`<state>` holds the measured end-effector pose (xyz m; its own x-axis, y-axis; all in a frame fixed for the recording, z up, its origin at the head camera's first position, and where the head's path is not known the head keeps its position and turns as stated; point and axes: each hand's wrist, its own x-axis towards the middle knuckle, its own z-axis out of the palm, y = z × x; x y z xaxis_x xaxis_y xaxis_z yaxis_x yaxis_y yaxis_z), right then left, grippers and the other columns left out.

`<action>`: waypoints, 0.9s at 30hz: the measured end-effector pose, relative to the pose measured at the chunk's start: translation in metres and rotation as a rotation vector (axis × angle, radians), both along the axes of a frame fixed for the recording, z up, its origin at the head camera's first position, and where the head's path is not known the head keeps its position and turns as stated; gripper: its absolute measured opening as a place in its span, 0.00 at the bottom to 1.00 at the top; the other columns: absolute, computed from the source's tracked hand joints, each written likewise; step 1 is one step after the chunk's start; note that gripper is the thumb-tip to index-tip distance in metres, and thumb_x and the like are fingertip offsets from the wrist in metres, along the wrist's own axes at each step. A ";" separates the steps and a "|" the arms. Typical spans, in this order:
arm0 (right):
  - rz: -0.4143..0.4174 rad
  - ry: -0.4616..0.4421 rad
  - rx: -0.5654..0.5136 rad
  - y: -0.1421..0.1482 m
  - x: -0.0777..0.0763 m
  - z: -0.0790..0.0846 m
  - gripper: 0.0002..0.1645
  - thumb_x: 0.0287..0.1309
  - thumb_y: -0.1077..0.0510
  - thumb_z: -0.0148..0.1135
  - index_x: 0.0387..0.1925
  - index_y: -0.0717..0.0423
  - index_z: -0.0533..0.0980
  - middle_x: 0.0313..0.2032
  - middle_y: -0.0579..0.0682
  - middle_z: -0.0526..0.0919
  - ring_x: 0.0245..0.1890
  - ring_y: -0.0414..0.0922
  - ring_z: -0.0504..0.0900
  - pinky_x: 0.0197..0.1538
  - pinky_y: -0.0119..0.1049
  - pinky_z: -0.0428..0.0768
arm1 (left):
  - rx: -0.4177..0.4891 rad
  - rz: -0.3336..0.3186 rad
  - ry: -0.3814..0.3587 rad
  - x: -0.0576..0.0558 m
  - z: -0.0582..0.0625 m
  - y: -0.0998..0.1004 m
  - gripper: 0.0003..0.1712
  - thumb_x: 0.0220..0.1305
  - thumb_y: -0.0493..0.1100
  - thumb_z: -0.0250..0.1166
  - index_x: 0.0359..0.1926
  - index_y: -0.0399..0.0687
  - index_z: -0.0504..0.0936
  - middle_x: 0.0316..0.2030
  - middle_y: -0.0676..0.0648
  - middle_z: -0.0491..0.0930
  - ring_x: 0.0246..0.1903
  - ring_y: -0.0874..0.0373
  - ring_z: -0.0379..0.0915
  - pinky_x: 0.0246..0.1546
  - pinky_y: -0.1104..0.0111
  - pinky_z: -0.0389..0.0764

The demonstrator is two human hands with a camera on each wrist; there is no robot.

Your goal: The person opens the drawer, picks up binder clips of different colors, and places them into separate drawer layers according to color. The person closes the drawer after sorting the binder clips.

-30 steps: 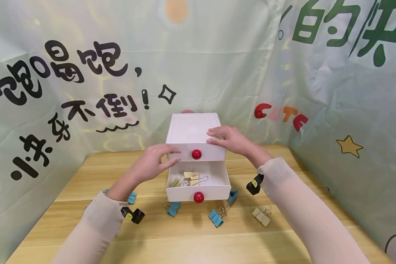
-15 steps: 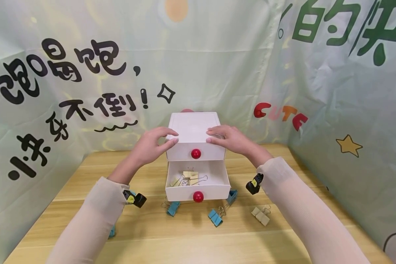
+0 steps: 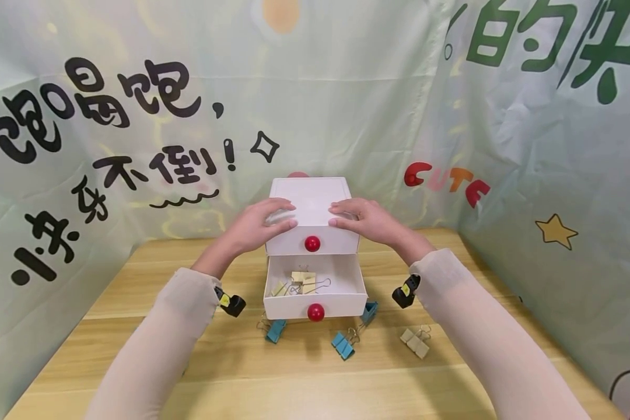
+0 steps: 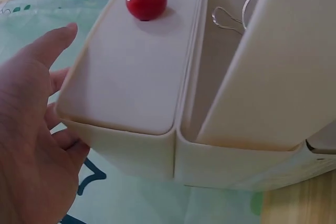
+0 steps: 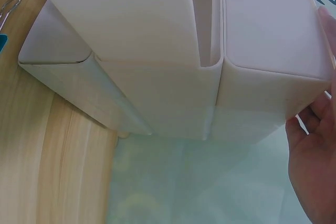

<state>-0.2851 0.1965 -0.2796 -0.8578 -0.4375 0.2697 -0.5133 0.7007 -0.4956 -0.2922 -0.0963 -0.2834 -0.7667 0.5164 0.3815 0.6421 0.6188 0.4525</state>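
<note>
A white drawer cabinet (image 3: 311,195) stands in the middle of the table. Its top drawer, with a red knob (image 3: 312,244), is closed; the drawer below (image 3: 289,307) is pulled out and holds several cream binder clips (image 3: 303,279). In the wrist views a closed bottom drawer (image 5: 55,35) shows beneath it. My left hand (image 3: 257,226) rests at the cabinet's top left edge, fingers spread and loosely bent. On the opposite side my right hand (image 3: 370,220) lies at the top right edge in much the same pose. Neither hand grips a knob.
Blue binder clips (image 3: 343,345) lie on the wooden table (image 3: 273,385) before the cabinet, one close to its right side. A cream binder clip (image 3: 416,343) lies further right. Printed cloth (image 3: 325,116) hangs behind and along both sides.
My left hand has moved up and right from beside the top drawer's front onto the cabinet's top. The right hand has stayed put. Blue clips at the left are now hidden by the left sleeve.
</note>
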 end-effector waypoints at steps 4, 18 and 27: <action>0.012 0.006 -0.004 -0.001 0.000 0.001 0.31 0.62 0.40 0.63 0.62 0.51 0.77 0.64 0.49 0.74 0.66 0.52 0.67 0.66 0.54 0.65 | -0.027 0.006 0.008 -0.003 -0.004 0.002 0.31 0.66 0.62 0.60 0.63 0.51 0.76 0.68 0.47 0.67 0.69 0.49 0.57 0.68 0.49 0.56; -0.012 -0.013 0.033 -0.001 0.004 0.000 0.36 0.62 0.36 0.61 0.65 0.51 0.73 0.66 0.50 0.71 0.69 0.53 0.63 0.67 0.57 0.63 | -0.054 0.067 -0.024 -0.005 -0.007 0.007 0.32 0.64 0.63 0.62 0.62 0.51 0.78 0.62 0.47 0.74 0.66 0.49 0.64 0.67 0.53 0.61; -0.038 0.068 0.050 0.003 0.022 -0.003 0.35 0.63 0.36 0.59 0.65 0.51 0.73 0.67 0.52 0.69 0.69 0.54 0.62 0.68 0.57 0.61 | -0.073 0.100 -0.073 -0.007 0.004 0.010 0.34 0.61 0.64 0.65 0.61 0.50 0.79 0.58 0.47 0.78 0.60 0.48 0.70 0.61 0.54 0.69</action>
